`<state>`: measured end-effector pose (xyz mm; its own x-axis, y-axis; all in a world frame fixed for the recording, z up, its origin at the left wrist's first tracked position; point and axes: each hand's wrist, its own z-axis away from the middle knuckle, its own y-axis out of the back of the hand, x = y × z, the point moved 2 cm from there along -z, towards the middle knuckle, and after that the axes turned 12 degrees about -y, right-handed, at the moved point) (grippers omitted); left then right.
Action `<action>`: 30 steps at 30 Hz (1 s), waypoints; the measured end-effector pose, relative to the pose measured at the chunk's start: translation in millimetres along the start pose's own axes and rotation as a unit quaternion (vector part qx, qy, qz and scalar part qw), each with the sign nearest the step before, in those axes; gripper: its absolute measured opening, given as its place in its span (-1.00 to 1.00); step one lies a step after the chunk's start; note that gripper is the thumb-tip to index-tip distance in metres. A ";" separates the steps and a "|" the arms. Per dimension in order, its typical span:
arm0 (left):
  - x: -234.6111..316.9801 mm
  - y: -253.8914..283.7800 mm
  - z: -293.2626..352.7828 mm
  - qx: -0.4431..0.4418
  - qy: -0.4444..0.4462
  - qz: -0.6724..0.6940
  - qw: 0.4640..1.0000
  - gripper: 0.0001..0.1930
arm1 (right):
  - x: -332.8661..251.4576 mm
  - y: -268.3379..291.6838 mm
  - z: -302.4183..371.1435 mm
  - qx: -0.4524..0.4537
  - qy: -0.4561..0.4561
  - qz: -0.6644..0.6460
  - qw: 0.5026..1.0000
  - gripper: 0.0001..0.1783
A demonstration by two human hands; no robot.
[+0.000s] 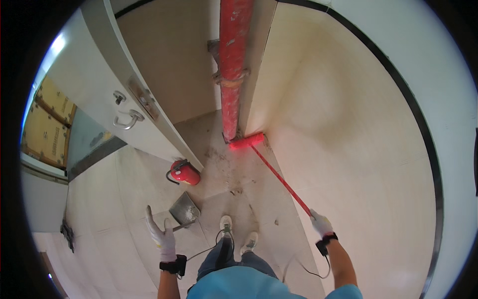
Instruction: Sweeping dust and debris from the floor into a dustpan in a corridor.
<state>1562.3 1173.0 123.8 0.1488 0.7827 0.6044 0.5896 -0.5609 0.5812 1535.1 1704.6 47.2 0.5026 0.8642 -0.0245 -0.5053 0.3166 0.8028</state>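
Note:
My right hand (321, 223), in a white glove, is closed around the red handle of a broom (280, 175). The broom's bright red head (247, 141) rests on the floor in the corner, by the foot of a red pipe (230, 107). My left hand (162, 234), also gloved, has its fingers stretched and its thumb apart. A grey metal dustpan (184, 208) with pale debris in it lies on the floor just beyond that hand. Its handle runs toward the thumb and passes out of sight there; whether they touch I cannot tell.
A red fire extinguisher (185, 172) stands beside the edge of an open white door (112, 94) with a metal handle. Dark dirt (224, 162) is scattered on the floor ahead of my shoes (226, 224). A beige wall panel (348, 124) rises along the right.

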 end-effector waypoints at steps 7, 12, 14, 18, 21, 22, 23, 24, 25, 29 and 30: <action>1.5 25.0 7.0 0.019 0.007 -0.027 0.999 -0.36 | 26.2 -36.8 47.4 -0.149 -0.075 -0.265 0.950 -0.55; -2.4 26.8 27.6 0.028 0.033 -0.025 0.999 -0.36 | 65.2 -41.1 83.3 -0.102 -0.075 -0.236 0.963 -0.57; 5.6 19.7 28.4 0.019 0.043 -0.013 0.999 -0.36 | 73.5 -57.1 36.5 -0.019 0.030 -0.179 0.983 -0.58; 40.8 4.3 20.3 -0.038 0.054 0.021 0.998 -0.37 | 38.5 -62.2 -14.8 0.031 0.039 -0.094 0.994 -0.55; 50.3 -3.5 15.2 -0.060 0.027 0.016 0.998 -0.40 | 98.2 -122.2 -14.6 0.056 0.072 -0.147 0.985 -0.54; 45.6 3.3 20.1 -0.056 0.052 0.026 0.997 -0.40 | 104.0 -134.8 10.5 -0.057 -0.003 -0.206 0.977 -0.53; 36.4 18.7 29.4 -0.047 0.082 0.025 0.995 -0.40 | 72.3 -116.7 63.2 -0.134 -0.064 -0.254 0.956 -0.57; 31.1 24.0 33.6 -0.039 0.085 0.022 0.995 -0.40 | 62.1 -91.3 108.2 -0.198 -0.092 -0.341 0.914 -0.58; 28.2 19.9 36.8 -0.043 0.075 0.023 0.996 -0.38 | 82.5 -92.6 128.0 -0.193 -0.097 -0.364 0.906 -0.58; 23.5 19.8 46.7 -0.046 0.014 -0.028 0.998 -0.35 | 112.1 -87.4 155.3 -0.160 -0.152 -0.259 0.940 -0.57; 24.4 23.5 50.8 -0.043 0.015 -0.036 0.998 -0.35 | 107.2 -87.4 141.9 -0.133 -0.095 -0.239 0.957 -0.56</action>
<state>1620.1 1192.6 124.4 0.0837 0.8145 0.5740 0.5282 -0.5248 0.6676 1732.7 1714.0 59.0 0.8270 0.5164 -0.2222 -0.3329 0.7684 0.5466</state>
